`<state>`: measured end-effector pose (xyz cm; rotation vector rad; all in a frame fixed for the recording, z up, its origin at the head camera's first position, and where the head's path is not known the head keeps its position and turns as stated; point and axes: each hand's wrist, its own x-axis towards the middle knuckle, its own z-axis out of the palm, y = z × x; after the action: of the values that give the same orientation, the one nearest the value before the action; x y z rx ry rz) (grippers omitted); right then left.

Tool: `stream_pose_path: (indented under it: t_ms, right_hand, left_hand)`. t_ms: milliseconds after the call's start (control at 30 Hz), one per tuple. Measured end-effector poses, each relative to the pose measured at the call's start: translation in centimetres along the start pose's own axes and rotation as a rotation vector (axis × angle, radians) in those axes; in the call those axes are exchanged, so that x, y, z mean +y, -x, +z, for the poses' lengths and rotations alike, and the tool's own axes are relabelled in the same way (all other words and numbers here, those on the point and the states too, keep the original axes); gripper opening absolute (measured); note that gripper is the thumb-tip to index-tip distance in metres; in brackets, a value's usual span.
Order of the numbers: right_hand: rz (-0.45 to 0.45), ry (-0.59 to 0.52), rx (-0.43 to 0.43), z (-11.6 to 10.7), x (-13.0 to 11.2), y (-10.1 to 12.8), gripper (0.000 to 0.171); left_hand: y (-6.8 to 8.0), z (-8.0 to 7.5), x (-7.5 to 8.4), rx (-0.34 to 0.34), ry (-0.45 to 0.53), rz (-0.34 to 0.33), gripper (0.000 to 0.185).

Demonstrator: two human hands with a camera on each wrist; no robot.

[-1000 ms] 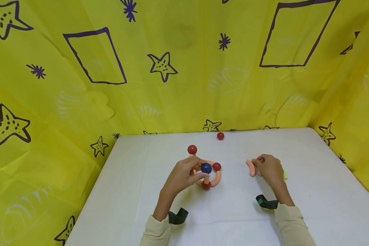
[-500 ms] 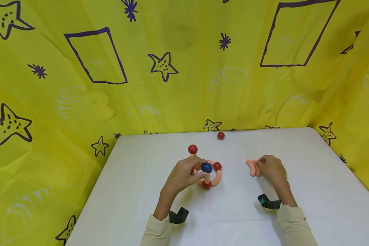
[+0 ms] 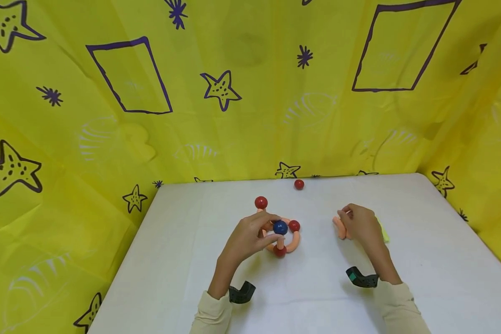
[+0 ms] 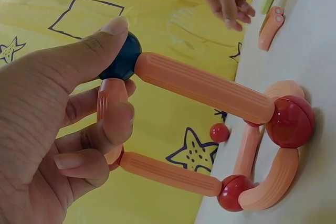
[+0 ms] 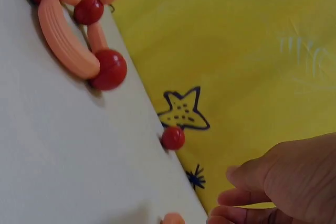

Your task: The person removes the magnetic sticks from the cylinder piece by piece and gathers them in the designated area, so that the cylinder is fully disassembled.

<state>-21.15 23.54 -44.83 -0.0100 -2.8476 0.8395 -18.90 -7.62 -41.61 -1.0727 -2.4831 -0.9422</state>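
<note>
My left hand [image 3: 246,234] pinches a blue ball [image 4: 125,59] at the top of a frame of peach magnetic rods and red balls. A straight peach rod [image 4: 205,86] runs from the blue ball down to a red ball [image 4: 290,121], and curved peach rods [image 3: 294,242] form a ring at the base on the table. My right hand [image 3: 361,225] hovers over two loose curved peach rods [image 4: 270,29] lying side by side. Its fingers [image 4: 229,14] hang loosely curled in the left wrist view and hold nothing.
A loose red ball [image 3: 299,184] lies near the far edge of the white table [image 3: 171,260]. Beyond my right hand lies a light green rod [image 3: 383,230]. Yellow patterned cloth [image 3: 250,134] hangs behind the table and at its sides.
My right hand has drawn back from the loose curved rods, which now lie side by side, and has risen slightly. The left hand and the frame stay put.
</note>
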Motion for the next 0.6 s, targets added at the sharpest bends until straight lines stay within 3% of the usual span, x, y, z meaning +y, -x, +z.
stream_pose_path:
  t_ms: [133, 267, 333, 467, 600]
  right_hand:
    - [-0.153, -0.057, -0.115, 1.4, -2.1, 0.2, 0.029]
    - [-0.229, -0.082, -0.28, 3.3, -4.2, 1.4, 0.055]
    - [-0.254, -0.102, -0.318, 4.4, -5.1, 2.1, 0.068]
    - [-0.236, -0.181, -0.343, 6.6, -6.9, 3.4, 0.088]
    - [-0.185, -0.18, -0.271, 8.5, -8.1, 4.2, 0.102]
  left_hand:
    - [0.1, -0.1, 0.0, 0.0, 0.009, -0.002, 0.04]
    - [0.1, -0.4, -0.2, 0.004, 0.008, 0.004, 0.041]
    - [0.1, -0.7, -0.2, 0.01, 0.009, 0.012, 0.041]
    - [0.2, -1.2, -0.5, 0.022, 0.014, 0.028, 0.04]
    - [0.4, -1.4, -0.9, 0.021, -0.002, 0.023, 0.038]
